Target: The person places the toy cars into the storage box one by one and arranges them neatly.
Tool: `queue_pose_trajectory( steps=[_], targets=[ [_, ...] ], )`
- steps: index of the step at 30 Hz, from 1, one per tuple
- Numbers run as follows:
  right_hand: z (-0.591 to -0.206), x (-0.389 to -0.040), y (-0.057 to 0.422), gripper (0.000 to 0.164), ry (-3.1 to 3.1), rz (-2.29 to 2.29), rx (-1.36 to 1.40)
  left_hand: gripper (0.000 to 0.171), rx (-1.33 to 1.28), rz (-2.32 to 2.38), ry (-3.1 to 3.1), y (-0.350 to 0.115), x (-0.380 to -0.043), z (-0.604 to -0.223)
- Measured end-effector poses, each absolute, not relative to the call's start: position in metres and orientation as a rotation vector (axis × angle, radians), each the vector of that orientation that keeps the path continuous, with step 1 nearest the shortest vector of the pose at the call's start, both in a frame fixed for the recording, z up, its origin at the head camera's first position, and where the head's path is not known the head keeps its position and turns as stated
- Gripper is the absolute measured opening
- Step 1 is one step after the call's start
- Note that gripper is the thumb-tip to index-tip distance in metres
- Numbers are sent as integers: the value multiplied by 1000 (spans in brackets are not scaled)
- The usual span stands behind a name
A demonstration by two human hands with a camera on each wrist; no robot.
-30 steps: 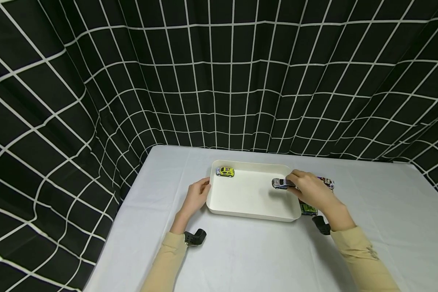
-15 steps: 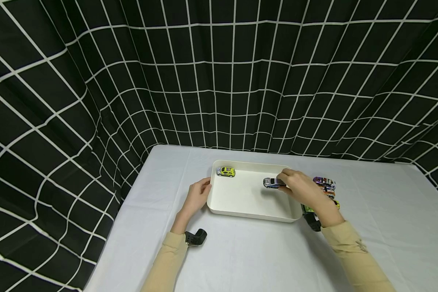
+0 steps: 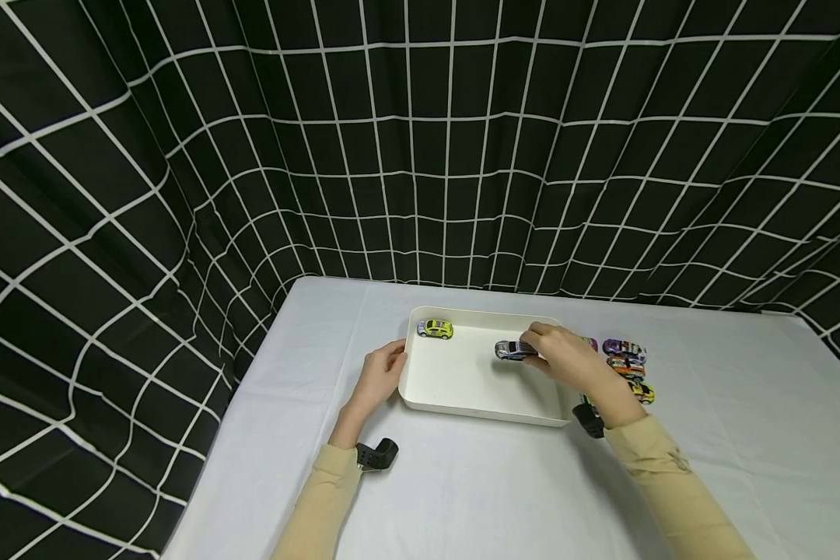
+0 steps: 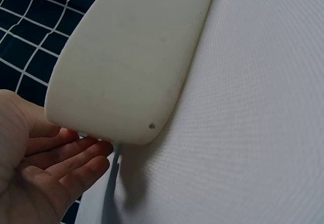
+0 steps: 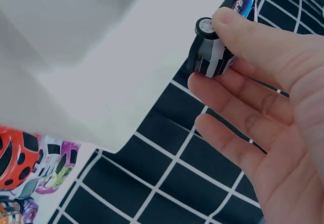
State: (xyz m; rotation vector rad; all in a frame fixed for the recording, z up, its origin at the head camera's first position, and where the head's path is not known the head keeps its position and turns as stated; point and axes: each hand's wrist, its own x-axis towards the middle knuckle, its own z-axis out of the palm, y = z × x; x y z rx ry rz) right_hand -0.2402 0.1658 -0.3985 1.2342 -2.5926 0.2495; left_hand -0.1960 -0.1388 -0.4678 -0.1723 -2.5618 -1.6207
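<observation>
My right hand [image 3: 563, 354] pinches a dark toy car [image 3: 511, 350] with silver and blue markings, held over the white tray [image 3: 455, 406]. In the right wrist view the thumb lies on the side of the toy car [image 5: 215, 57] near its rear wheel, with fingers on the opposite side. My left hand [image 3: 379, 373] rests at the tray's left wall. The left wrist view has the left hand's [image 4: 55, 168] fingers loosely extended beside the tray [image 4: 126, 72], the thumb's tip hidden. A yellow toy car [image 3: 435, 329] sits in the tray's far left corner.
Several toy cars [image 3: 626, 367] lie grouped on the white-clothed table [image 3: 476, 482] right of the tray, partly hidden by the right arm. A red spotted toy car [image 5: 17, 158] is among them. Behind the table hangs a black curtain [image 3: 462, 194] with a white grid.
My right hand has carried the dark toy car leftward, further in over the tray, uncovering more of the cars on the right. The left hand stays at the tray's left wall.
</observation>
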Motion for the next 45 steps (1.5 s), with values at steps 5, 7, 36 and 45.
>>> queue_pose_trajectory(
  steps=[5,7,36,45],
  targets=[
    [-401,-244,161,22,-2595,285,1258,33,-166,-1631,-2561,-139,-196,-468],
    [-402,-245,158,22,-2588,295,1270,33,-168,-1634,-2558,-139,-196,-468],
    [-404,-255,125,16,-2655,293,1335,33,-181,-1639,-2549,-140,-197,-470],
    [-406,-260,115,15,-2672,281,1363,34,-192,-1636,-2546,-139,-198,-470]
  ],
)
